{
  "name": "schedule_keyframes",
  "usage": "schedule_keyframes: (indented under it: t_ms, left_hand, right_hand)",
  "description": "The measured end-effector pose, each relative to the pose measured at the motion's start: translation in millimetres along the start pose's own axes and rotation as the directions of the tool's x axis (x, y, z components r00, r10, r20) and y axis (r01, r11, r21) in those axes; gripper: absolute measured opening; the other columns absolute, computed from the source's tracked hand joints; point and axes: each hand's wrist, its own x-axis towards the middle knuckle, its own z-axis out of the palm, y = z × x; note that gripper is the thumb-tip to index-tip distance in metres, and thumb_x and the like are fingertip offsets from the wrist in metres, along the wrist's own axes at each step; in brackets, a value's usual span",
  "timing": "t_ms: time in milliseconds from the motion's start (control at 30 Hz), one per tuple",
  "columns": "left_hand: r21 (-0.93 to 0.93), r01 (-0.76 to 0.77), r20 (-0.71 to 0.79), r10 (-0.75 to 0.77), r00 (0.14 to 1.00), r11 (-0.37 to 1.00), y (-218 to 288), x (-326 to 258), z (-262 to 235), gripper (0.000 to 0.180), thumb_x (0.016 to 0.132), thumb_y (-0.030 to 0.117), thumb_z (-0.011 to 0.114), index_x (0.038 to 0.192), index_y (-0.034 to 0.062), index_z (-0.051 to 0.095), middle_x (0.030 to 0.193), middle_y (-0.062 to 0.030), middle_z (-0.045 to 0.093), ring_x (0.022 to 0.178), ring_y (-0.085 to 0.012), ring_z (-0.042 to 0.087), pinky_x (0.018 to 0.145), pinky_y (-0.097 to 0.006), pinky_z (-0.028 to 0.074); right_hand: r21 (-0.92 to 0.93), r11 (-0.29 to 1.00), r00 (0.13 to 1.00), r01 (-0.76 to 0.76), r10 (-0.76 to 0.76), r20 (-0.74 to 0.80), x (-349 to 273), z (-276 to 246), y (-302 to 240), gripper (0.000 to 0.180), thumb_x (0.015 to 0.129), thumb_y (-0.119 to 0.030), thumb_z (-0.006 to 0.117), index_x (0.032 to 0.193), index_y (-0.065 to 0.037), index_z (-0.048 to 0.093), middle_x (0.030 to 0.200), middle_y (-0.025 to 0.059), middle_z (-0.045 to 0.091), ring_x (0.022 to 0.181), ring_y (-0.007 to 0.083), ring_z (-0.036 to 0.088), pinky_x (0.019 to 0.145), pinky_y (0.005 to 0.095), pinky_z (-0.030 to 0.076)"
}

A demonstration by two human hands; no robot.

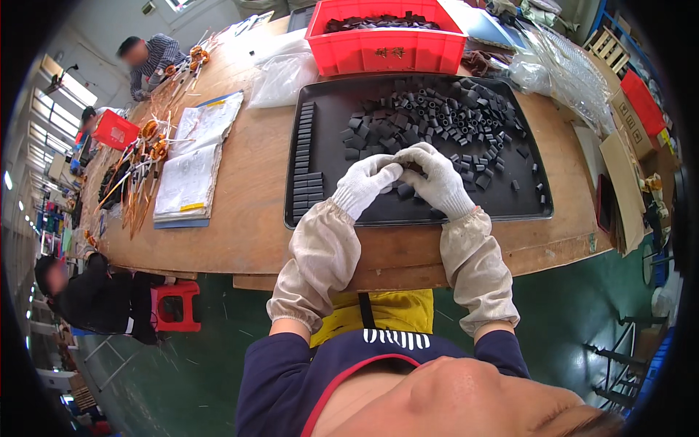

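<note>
Mid-frame over the black tray (306, 211), I have my gloved left hand (368, 182) and right hand (435, 178) pinched together on a small dark ferrite piece (413, 168), apparently mid-sorting; next likely needs precise placement in the left-hand row (304, 164).

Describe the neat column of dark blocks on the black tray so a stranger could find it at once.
Start at the wooden table and find the big black tray in front of the red bin. Along the tray's left edge runs a stacked column of dark blocks, just left of the gloved left hand. Unlike the loose pile of dark pieces scattered across the tray's middle, these lie lined up in tidy rows.
</note>
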Motion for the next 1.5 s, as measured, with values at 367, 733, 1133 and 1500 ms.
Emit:
schedule_keyframes:
  t_ms: [367,733,1133,1500]
  left_hand:
    - [0.95,0.013,-0.167,0.473,0.865,0.312,-7,17,0,0.026,0.083,0.027,0.08,0.107,0.0175,0.078,0.108,-0.0108,0.067,0.109,-0.0342,0.061,0.092,-0.044,0.053]
    - [0.582,-0.359,-0.232,0.572,0.787,0.73,-17,11,-6,0.018,0.091,0.018,0.077,0.108,0.01,0.076,0.098,-0.0116,0.075,0.085,-0.0285,0.073,0.077,-0.036,0.058]
    - [0.515,-0.352,-0.137,0.48,0.866,0.782,-12,6,5,0.027,0.093,0.019,0.076,0.117,0.0047,0.073,0.107,-0.0147,0.074,0.094,-0.0248,0.073,0.083,-0.033,0.058]
    - [0.144,-0.204,-0.076,0.217,0.973,0.968,-18,8,3,0.039,0.094,0.024,0.077,0.125,0.0035,0.07,0.116,-0.0122,0.073,0.105,-0.0197,0.07,0.094,-0.033,0.055]
  right_hand:
    - [0.232,0.955,0.927,-0.184,0.247,-0.283,1,6,7,0.026,0.095,-0.012,0.074,0.118,-0.003,0.067,0.099,0.0059,0.073,0.089,0.012,0.069,0.083,0.0286,0.056]
    - [0.096,0.949,0.934,-0.299,0.312,-0.176,-1,7,-7,0.021,0.09,-0.011,0.074,0.109,-0.005,0.066,0.097,0.0058,0.07,0.088,0.0137,0.068,0.081,0.0289,0.053]
    - [-0.22,0.975,0.985,-0.032,-0.007,-0.174,2,10,-5,0.021,0.082,0.0,0.071,0.1,-0.01,0.074,0.094,0.0091,0.068,0.086,0.0283,0.069,0.075,0.0361,0.055]
    - [-0.212,0.962,0.965,0.169,-0.205,-0.16,6,7,-3,0.027,0.076,0.006,0.071,0.097,-0.01,0.074,0.096,0.0104,0.069,0.088,0.0313,0.069,0.076,0.0383,0.056]
